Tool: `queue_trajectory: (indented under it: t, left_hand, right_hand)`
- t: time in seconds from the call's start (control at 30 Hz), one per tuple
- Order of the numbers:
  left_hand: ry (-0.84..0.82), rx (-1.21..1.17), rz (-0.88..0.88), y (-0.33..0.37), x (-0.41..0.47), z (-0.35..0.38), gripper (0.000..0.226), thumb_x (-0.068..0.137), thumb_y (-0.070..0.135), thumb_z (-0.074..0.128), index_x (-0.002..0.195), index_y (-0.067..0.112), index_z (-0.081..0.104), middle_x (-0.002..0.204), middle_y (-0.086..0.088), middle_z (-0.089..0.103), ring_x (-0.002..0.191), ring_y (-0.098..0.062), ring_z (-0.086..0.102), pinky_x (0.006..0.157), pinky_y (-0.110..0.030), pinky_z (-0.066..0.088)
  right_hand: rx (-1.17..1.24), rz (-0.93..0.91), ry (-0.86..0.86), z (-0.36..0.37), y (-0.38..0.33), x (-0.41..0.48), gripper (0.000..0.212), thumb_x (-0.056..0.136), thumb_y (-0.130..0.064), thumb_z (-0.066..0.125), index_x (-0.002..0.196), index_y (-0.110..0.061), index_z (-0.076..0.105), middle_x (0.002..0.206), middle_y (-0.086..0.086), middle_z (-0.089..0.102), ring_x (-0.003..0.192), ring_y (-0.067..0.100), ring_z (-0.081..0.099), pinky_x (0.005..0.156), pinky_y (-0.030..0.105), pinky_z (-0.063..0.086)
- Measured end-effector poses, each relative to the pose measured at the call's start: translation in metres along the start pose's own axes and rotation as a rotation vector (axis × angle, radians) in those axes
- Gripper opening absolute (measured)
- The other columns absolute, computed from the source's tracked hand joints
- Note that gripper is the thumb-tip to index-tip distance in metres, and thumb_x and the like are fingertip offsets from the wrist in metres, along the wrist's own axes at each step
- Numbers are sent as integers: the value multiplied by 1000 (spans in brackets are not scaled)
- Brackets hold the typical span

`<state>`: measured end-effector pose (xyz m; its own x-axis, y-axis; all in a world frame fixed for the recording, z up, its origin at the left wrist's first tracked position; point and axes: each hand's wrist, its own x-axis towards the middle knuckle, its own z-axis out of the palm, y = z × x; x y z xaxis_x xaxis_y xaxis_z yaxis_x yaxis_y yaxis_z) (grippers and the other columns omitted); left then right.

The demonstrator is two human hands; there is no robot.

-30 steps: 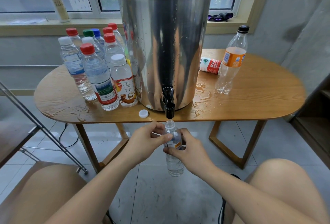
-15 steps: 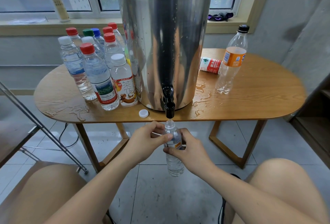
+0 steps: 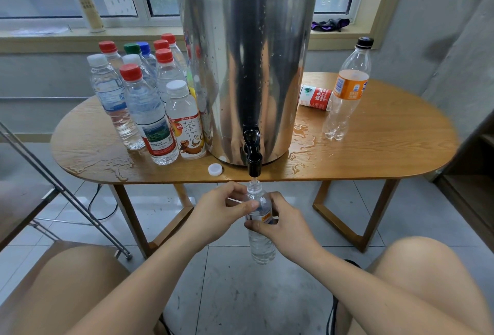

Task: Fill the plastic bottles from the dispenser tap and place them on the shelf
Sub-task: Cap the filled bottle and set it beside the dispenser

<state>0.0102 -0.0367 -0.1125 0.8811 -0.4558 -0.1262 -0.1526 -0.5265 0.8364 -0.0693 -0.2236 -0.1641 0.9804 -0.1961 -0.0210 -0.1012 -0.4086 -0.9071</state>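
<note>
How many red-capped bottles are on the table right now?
5, all left of the dispenser: front bottle, middle bottle, rear bottle, rearmost bottle and back-left bottle. More may be hidden behind the dispenser.

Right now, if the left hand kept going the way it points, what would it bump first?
The bottle: the left hand grips it near the neck. Past that, probably the right hand, though depth is unclear.
</note>
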Motion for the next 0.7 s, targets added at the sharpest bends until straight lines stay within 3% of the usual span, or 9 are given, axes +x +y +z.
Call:
queue_trajectory:
  t: [0.7]
  left_hand:
    - [-3, 15, 2, 0, -1, 0, 39, 95, 53, 79, 129, 36, 69, 115, 19, 74, 105, -2, 72, 95, -35, 64]
  right_hand:
    - [-6, 10, -2, 0, -1, 0, 54, 80, -46, 93, 121, -39, 58, 112, -17, 74, 100, -1, 71, 91, 31, 62]
